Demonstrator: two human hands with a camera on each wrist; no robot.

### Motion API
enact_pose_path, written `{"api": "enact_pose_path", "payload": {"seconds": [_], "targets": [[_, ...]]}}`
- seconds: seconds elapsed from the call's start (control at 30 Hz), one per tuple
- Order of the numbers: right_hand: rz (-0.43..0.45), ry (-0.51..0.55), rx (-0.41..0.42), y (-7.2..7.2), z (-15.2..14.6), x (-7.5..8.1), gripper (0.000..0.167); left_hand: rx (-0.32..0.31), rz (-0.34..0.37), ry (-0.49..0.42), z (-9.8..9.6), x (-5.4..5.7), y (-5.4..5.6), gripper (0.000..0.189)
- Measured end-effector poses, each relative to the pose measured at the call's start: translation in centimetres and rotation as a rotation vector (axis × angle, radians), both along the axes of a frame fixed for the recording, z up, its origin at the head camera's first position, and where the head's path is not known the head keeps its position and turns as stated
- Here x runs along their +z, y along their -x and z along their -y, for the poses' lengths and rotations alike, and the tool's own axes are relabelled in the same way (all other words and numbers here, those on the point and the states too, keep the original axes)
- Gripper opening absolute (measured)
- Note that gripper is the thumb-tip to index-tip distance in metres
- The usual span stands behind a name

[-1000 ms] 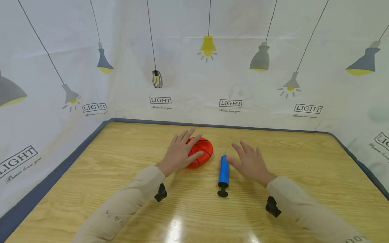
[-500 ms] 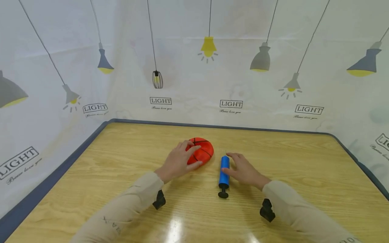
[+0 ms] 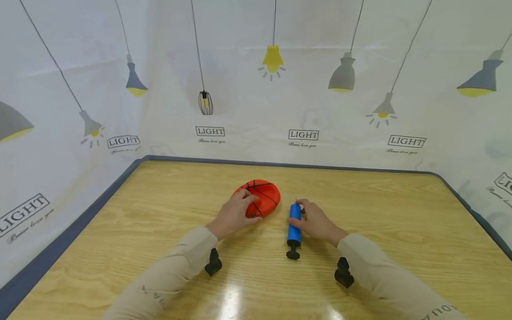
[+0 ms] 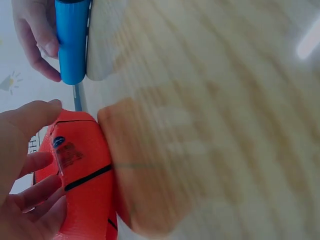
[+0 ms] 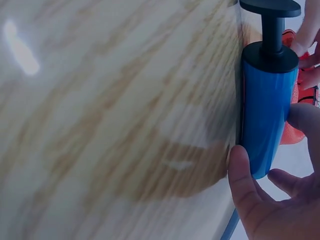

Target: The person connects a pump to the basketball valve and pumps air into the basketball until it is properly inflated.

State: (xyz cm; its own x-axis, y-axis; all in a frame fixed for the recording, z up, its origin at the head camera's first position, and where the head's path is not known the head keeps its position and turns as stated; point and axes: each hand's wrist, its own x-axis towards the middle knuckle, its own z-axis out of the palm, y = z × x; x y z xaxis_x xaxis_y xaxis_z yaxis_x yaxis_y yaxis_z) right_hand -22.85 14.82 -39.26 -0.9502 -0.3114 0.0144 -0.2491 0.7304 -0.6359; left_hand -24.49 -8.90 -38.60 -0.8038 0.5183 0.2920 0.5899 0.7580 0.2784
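Observation:
A red toy basketball point(image 3: 269, 195) with black lines lies dented and half flat on the wooden table. My left hand point(image 3: 230, 216) holds it from the left, fingers bent over its top and thumb at its near edge. In the left wrist view, a small dark printed mark shows on the ball point(image 4: 87, 185) near the thumb. To the right lies a blue hand pump point(image 3: 294, 232), its black handle toward me and a thin needle at the far end. My right hand point(image 3: 320, 226) grips the pump near its needle end, thumb on top and fingers along the far side.
The table point(image 3: 192, 284) has a dark blue border point(image 3: 344, 168) along its back and sides. A white cloth printed with lamps point(image 3: 248, 98) rises behind it and on both sides.
Both hands have come down from hovering. The left fingers have bent onto the basketball, turning it slightly, and the right fingers and thumb have closed round the pump.

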Motion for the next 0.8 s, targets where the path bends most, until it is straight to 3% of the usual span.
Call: {"api": "enact_pose_path", "payload": {"seconds": [0.3, 0.7, 0.8], "targets": [[0.083, 0.028, -0.072, 0.3, 0.5, -0.2, 0.065, -0.026, -0.007, 0.045, 0.1, -1.1, 0.5, 0.052], [0.182, 0.004, -0.097, 0.8, 0.6, -0.1, 0.070, -0.040, -0.087, 0.054, 0.0, -1.2, 1.0, 0.044], [0.192, -0.010, -0.100, 1.0, 0.7, -0.1, 0.068, -0.036, -0.076, 0.033, 0.1, -1.1, 1.0, 0.040]]}}
